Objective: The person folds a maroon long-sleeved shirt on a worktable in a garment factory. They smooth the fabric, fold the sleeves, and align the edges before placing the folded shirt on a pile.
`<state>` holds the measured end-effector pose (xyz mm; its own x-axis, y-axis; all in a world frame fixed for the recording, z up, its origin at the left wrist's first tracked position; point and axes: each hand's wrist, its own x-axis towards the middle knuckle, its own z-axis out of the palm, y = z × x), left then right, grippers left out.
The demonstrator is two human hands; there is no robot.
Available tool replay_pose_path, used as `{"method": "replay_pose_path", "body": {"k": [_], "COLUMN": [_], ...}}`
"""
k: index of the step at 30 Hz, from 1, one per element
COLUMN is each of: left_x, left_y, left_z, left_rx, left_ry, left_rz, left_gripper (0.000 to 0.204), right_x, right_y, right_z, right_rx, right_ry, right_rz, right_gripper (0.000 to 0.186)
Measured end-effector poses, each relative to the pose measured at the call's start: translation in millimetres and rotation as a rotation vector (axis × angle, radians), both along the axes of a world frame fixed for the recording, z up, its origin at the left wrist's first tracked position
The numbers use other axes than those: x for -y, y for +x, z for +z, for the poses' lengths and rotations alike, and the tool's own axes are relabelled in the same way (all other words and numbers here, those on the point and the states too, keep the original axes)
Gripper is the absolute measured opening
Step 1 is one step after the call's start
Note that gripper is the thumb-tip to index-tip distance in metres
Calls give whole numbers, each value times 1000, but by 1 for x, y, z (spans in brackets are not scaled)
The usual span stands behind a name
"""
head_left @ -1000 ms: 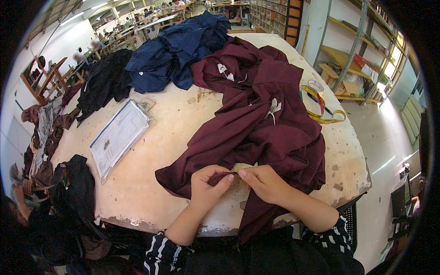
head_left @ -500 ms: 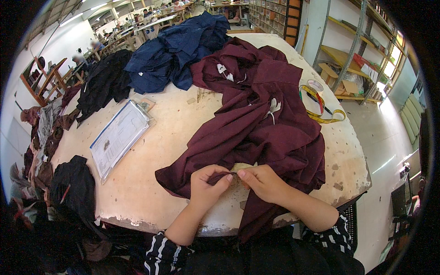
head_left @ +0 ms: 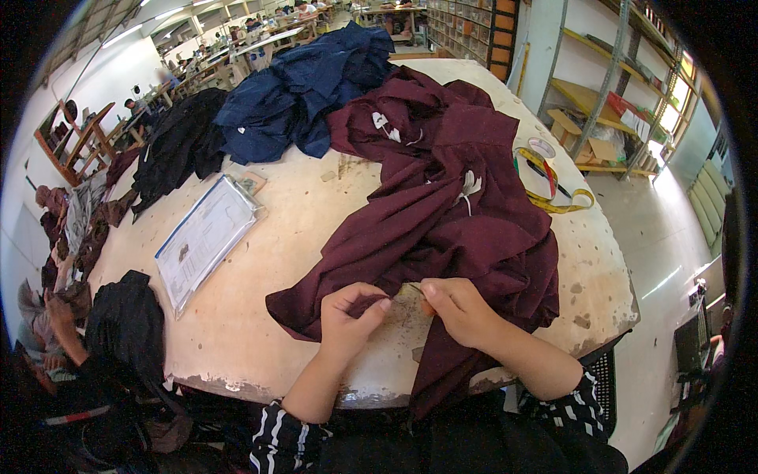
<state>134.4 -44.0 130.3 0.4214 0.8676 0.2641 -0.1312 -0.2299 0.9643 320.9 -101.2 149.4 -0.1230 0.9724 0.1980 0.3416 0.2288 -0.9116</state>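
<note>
A crumpled maroon garment (head_left: 474, 229), with white tufts of thread or tags on it, spreads over the near right part of the table. Its lower edge is pinched between the thumb and fingers of my left hand (head_left: 351, 316). A short gap to the right, my right hand (head_left: 462, 312) is closed, thumb pressed on the forefinger, at something thin and small that I cannot make out. A bit of orange shows under its fingertips. One maroon flap (head_left: 446, 371) hangs over the table's front edge below my right hand.
Dark blue cloth (head_left: 304, 95) and black cloth (head_left: 181, 134) lie at the far left. Papers in a clear sleeve (head_left: 207, 237) rest left of centre. A yellow tape measure (head_left: 564, 201), pen and tape roll (head_left: 542, 147) are at the right edge. Another person's arm (head_left: 67, 328) is at lower left.
My hands have drawn slightly apart, the right one moving up and right from the left. Another person's arm has come into view at the lower left.
</note>
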Motion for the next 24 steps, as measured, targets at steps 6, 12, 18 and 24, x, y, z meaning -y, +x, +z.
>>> {"method": "replay_pose_path", "body": {"k": [6, 12, 18, 24], "left_x": [3, 1, 2, 1], "left_y": [7, 3, 4, 12], "left_z": [0, -4, -5, -4], "left_rx": [-55, 62, 78, -112], "left_ry": [29, -190, -199, 230], "left_rz": [-51, -213, -280, -35], "left_gripper": [7, 17, 18, 10], "right_x": [-2, -5, -1, -5], "right_y": [-10, -8, -12, -10], "right_z": [-1, -5, 4, -5], "right_rx": [-152, -366, -103, -312], "right_ry": [9, -84, 97, -53], "right_rz": [-20, -70, -19, -128], "right_gripper": [22, 19, 18, 17]}}
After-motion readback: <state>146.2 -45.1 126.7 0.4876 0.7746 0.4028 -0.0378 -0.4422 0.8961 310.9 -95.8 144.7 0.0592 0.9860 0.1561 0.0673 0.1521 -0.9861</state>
